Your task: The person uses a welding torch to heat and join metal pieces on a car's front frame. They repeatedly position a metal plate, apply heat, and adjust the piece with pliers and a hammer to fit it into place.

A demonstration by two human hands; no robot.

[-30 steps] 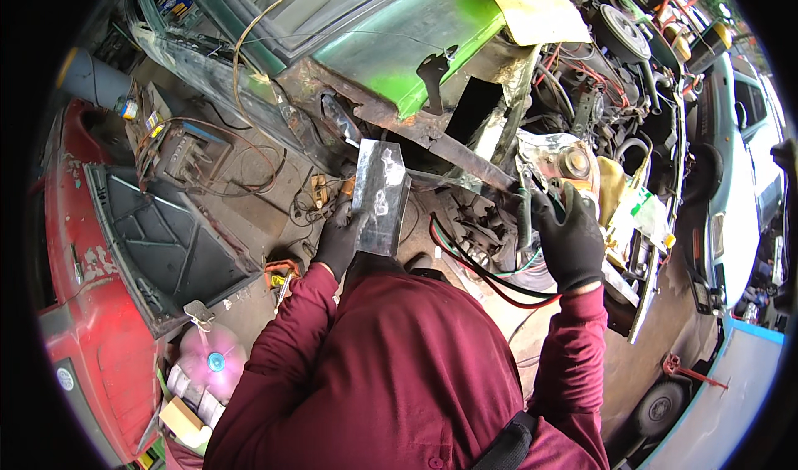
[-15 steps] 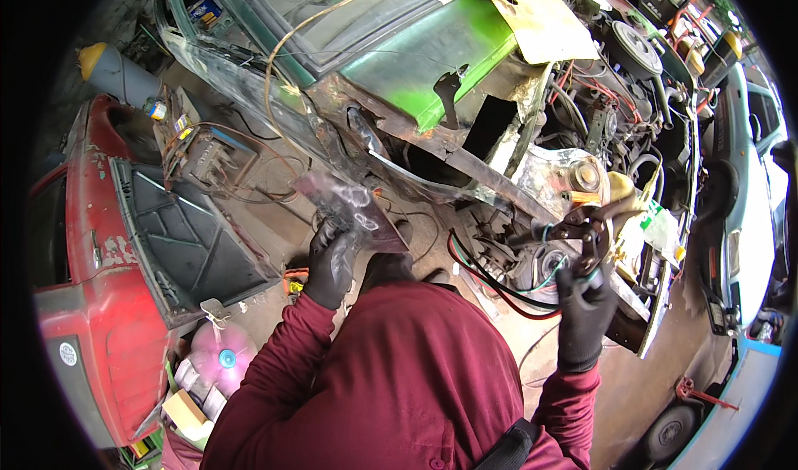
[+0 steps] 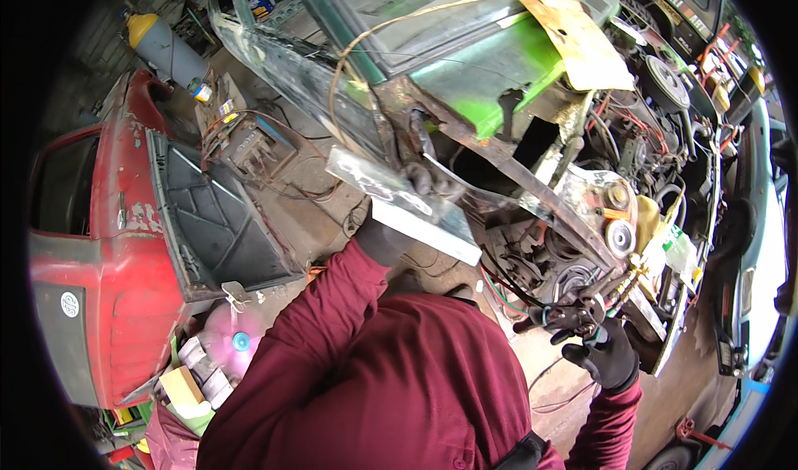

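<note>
My left hand (image 3: 384,236), in a dark glove, grips a flat rectangular sheet (image 3: 378,189) with a shiny, smudged face and a bright white near edge. Its fingers are partly hidden by the sheet. On the right, my gloved right hand (image 3: 611,358) is closed around a torch-like metal tool (image 3: 586,314) with knobs. Red, green and black hoses (image 3: 507,291) run up to that tool from the left. Ahead of both hands stands a green car body (image 3: 465,79) with a cut, rusty front fender edge (image 3: 515,171).
An exposed engine (image 3: 640,150) fills the right front. A yellowish sheet (image 3: 578,42) lies on the green body. To the left are a red vehicle part (image 3: 141,279), a dark panel (image 3: 212,212), a gas cylinder (image 3: 166,50) and a pinkish water bottle (image 3: 229,337).
My left hand has moved right and forward, tilting the sheet so its near edge shows bright. My right hand has lowered with the tool. The view has shifted left.
</note>
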